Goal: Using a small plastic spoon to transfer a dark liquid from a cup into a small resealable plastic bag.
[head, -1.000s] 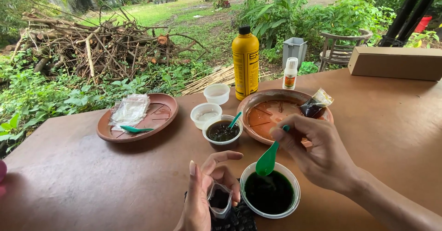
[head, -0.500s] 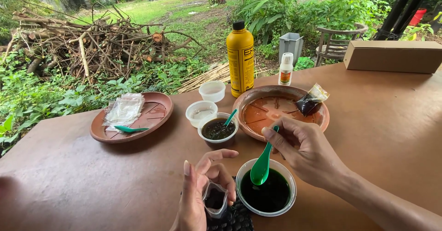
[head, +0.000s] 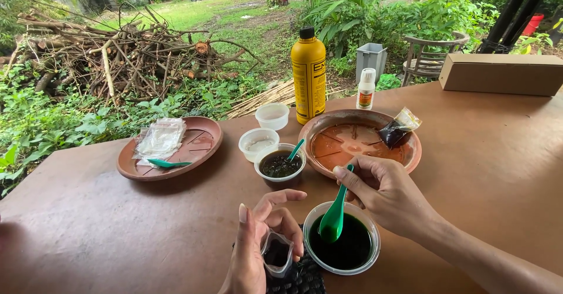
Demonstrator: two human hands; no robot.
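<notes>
1. A brown table (head: 117,229) fills the lower frame, with grass and a pile of cut branches (head: 117,53) beyond it at upper left.
2. A cardboard box (head: 501,74) lies on the table at upper right.
3. A yellow bottle (head: 308,77) with a black cap stands at top centre, a small white bottle (head: 366,89) just to its right.
4. Two clay saucers sit mid-frame: the left saucer (head: 202,153) carries clear plastic bags (head: 159,140) and a green spoon (head: 167,164); the right saucer (head: 352,144) holds a filled dark sachet (head: 394,133) at its right edge.
5. The right hand (head: 387,194), at lower centre right, grips a green plastic spoon (head: 335,215) by the handle, its bowl tipped down over a white cup of dark green liquid (head: 346,244).
6. The left hand (head: 258,247), bottom centre, pinches a small clear bag (head: 277,253) open-mouthed, just left of that cup; dark contents show inside.
7. Three small white cups cluster between the saucers: one with dark mixture (head: 280,165) and a spoon, two pale ones (head: 258,143) (head: 272,116) behind it.
</notes>
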